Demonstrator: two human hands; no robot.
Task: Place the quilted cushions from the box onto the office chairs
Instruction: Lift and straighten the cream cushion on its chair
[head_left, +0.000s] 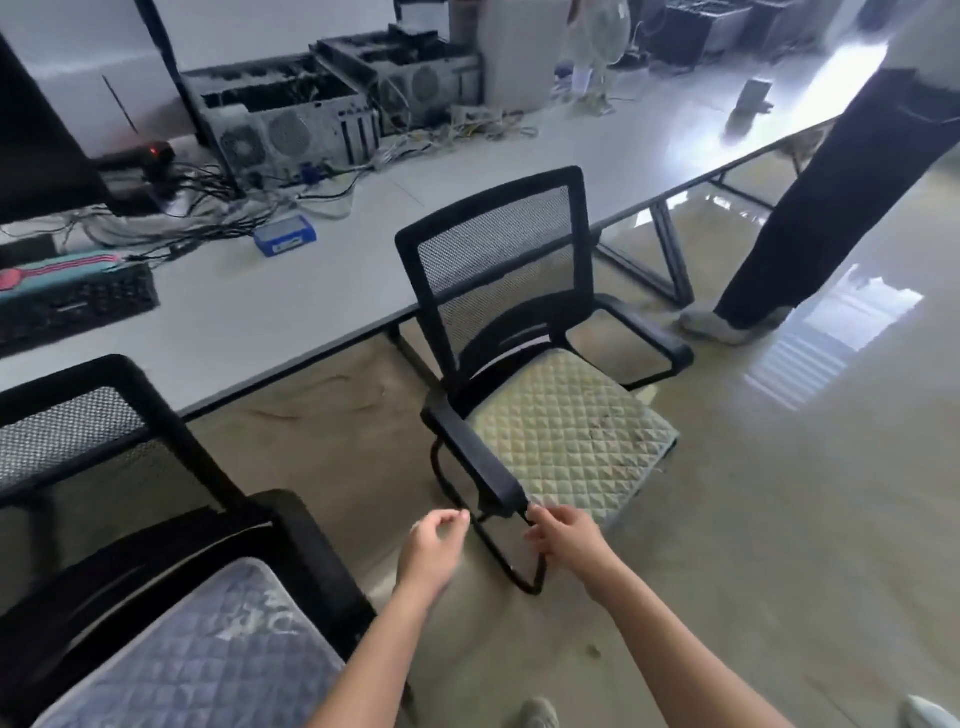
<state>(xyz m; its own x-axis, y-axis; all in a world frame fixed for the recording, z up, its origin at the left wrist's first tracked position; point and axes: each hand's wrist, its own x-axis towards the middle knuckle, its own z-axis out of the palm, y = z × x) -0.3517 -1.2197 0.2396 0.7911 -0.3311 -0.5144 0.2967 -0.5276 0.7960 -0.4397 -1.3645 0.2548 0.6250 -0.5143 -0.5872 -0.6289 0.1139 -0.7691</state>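
A pale green quilted cushion (569, 434) lies flat on the seat of a black mesh office chair (498, 244) in the middle of the view. A blue-grey quilted cushion (208, 660) lies on the seat of a second black mesh chair (67, 431) at the lower left. My left hand (434, 551) hovers just left of the front end of the middle chair's near armrest (480, 460), fingers loosely curled, holding nothing. My right hand (563, 535) is at that armrest's front end, fingers curled near the frame; whether it grips it is unclear. The box is out of view.
A long white table (322, 291) runs behind both chairs, carrying computer cases (291, 119), cables, a keyboard (72, 306) and a blue box (284, 236). A person's legs (810, 208) stand at the right by the table's end. Glossy beige floor (779, 519) lies to the right.
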